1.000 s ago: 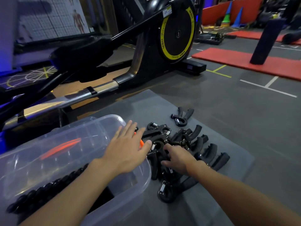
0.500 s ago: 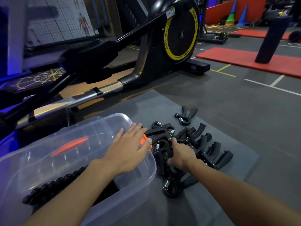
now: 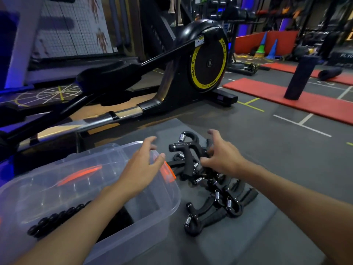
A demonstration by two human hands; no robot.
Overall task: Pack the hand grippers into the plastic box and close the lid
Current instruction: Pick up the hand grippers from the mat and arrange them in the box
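Your right hand's fingers [image 3: 210, 151] curl down into the top of the heap of hand grippers [image 3: 219, 190], with the thumb tucked in beneath them, so the right hand [image 3: 223, 155] is clasping black handles there. Only the forefinger sticks up free. Just left of that grasp, one gripper [image 3: 188, 155] stands tilted above the rest with its spring uppermost.

Your left hand [image 3: 141, 167] has its fingers spread and loosely bent, holding nothing. It hovers over the far right corner of the clear plastic box [image 3: 145, 236], above an orange latch [image 3: 167, 173] on that end.

The hand grippers lie tangled on the grey mat [image 3: 248, 236], just right of the box, and the nearest ones trail toward you. None of them can be seen inside the box. A string of black rings [image 3: 55, 219] shows along its near left side.

Beyond the mat stands an exercise machine with a yellow-ringed black flywheel [image 3: 209, 64]. Far right, a dark roller [image 3: 299, 77] stands upright on a red mat [image 3: 315, 106].
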